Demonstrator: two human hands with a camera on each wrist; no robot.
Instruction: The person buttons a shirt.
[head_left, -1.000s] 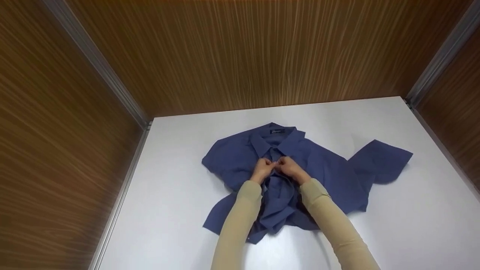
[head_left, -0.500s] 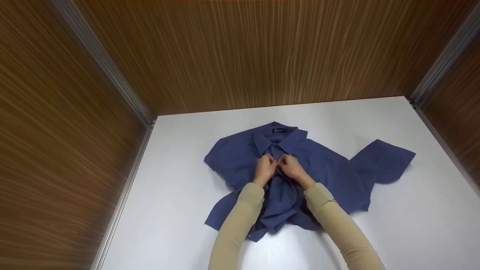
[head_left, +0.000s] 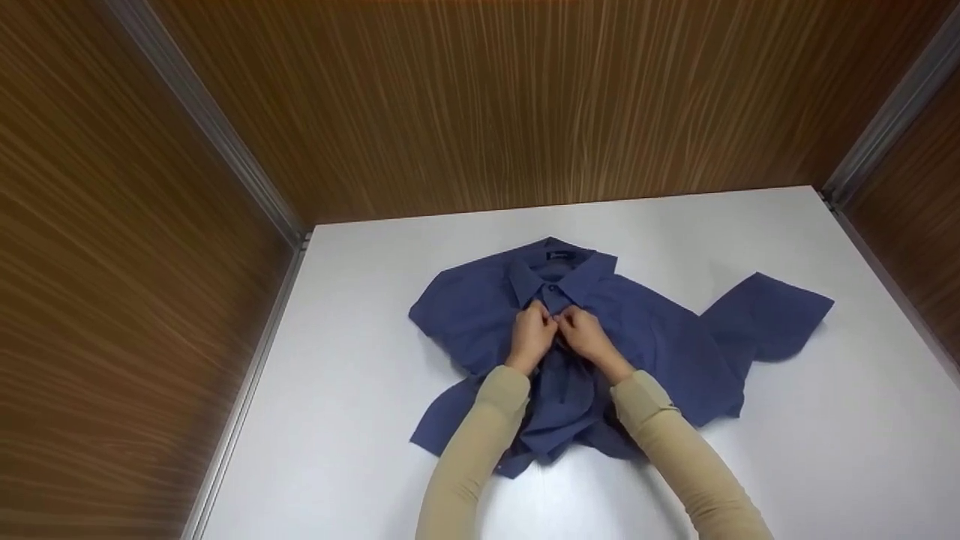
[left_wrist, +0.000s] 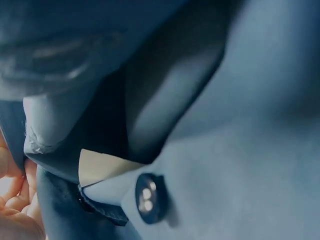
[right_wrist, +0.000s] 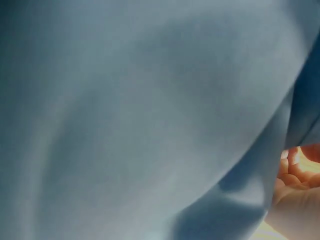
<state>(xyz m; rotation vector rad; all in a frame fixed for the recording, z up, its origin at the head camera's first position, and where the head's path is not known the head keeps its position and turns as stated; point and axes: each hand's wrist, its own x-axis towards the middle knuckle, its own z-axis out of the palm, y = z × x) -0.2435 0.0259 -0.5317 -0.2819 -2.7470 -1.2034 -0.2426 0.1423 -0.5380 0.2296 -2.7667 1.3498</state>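
Just below the collar [head_left: 586, 279], the left hand [head_left: 532, 335] and right hand [head_left: 590, 339] cover the bit of shirt [head_left: 675, 352] they pinch, so whether a button lies there cannot be told; inside the collar, the label [head_left: 560, 256] is too small to read. Well below the collar, the tan sleeves [head_left: 461, 480] and the counter [head_left: 337, 450] run out of the head view. Both wrist views cut off the hand and blur much of the close fabric.

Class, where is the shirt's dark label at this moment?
In the head view, the label sits inside the shirt's collar at the back, slightly right of picture centre, beyond the left hand and right hand.
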